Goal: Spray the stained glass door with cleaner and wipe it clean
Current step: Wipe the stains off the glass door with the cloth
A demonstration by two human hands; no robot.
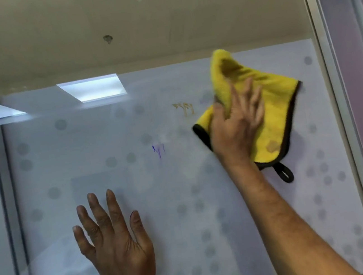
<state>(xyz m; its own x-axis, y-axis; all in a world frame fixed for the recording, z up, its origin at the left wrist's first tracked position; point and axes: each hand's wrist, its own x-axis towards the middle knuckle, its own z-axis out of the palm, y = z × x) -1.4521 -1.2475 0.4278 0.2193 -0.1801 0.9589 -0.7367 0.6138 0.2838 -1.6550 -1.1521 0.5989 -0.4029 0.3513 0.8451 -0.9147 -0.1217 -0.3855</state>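
- The right hand (237, 126) is pressing a yellow cloth (264, 110) flat against the glass door (140, 215), fingers spread over it, thumb hooking its left edge.
- The cloth is spreading above and to the right of that hand, its dark loop (285, 173) hanging below.
- A brown stain (184, 108) is sitting just left of the cloth; a purple stain (158, 149) is lying lower, further left.
- The left hand (114, 243) is lying open, holding nothing, palm toward the glass, well below the stains.
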